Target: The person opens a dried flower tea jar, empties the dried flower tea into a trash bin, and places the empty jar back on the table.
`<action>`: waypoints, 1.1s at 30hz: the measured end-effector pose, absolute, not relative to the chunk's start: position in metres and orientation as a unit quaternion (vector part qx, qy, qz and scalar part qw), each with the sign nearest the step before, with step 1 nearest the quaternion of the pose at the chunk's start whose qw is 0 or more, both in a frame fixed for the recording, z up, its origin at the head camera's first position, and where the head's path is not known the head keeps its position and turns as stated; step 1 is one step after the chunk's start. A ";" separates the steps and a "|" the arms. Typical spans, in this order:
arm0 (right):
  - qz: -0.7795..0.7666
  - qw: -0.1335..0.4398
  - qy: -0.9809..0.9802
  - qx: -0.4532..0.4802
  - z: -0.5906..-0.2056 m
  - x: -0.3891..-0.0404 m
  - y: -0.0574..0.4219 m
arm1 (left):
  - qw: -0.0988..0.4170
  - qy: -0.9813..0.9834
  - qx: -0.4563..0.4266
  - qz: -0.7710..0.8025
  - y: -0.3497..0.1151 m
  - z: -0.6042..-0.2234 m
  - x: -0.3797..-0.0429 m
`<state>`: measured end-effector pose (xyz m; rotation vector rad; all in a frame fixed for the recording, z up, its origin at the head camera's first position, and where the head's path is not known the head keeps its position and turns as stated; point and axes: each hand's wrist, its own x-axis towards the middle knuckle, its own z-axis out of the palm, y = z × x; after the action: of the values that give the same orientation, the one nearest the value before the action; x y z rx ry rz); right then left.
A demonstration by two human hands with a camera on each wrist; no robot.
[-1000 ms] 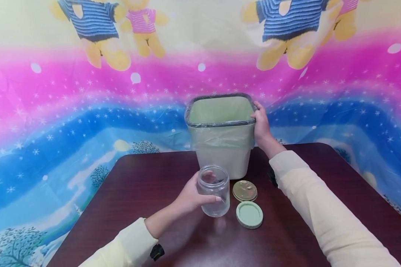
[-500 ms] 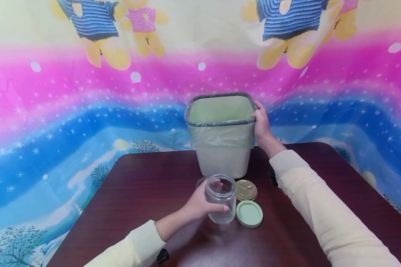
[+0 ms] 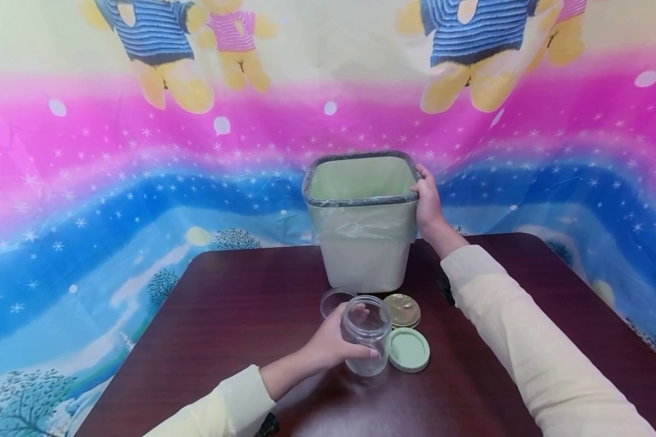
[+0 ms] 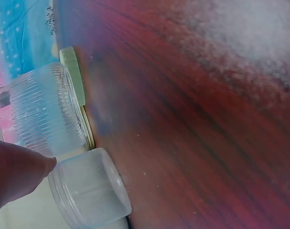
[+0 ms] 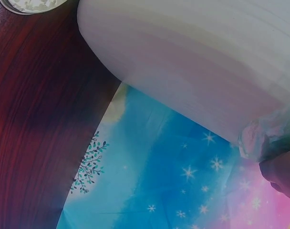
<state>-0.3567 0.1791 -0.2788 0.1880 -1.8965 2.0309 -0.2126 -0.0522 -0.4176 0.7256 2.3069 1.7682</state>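
Observation:
My left hand [image 3: 330, 343] grips a clear glass jar [image 3: 367, 361] from its left side, thumb across the front. The jar is upright, its mouth uncovered; whether its base touches the table I cannot tell. In the left wrist view the ribbed jar [image 4: 42, 109] is near the thumb [image 4: 21, 169]. A second clear container [image 4: 92, 186] stands behind it, partly hidden by my hand in the head view. My right hand [image 3: 429, 206] holds the right rim of a pale green waste bin [image 3: 366, 261], lined with a clear bag, at the table's far side.
Right of the jar lie a pale green lid [image 3: 410, 350] and, behind it, gold-coloured round lids [image 3: 403, 309], seemingly stacked. The dark wooden table [image 3: 251, 285] ends just behind the bin. A printed cloth backdrop [image 3: 142, 152] hangs beyond.
My left hand has carried the jar right and nearer to me, beside the green lid. The second clear container behind it has come into view. My right hand and the bin stay put.

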 end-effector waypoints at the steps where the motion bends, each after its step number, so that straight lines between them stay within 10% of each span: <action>1: 0.718 0.178 -0.669 0.067 -0.279 -0.357 0.179 | 0.073 0.769 0.243 0.588 -0.052 -0.418 -0.213; 33: 0.713 0.173 -0.676 0.067 -0.278 -0.356 0.181 | 0.072 0.764 0.264 0.585 -0.052 -0.431 -0.212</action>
<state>-0.3560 0.1811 -0.2779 0.1890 -1.9186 2.0213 -0.2119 -0.0523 -0.4308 0.7932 2.2952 1.7575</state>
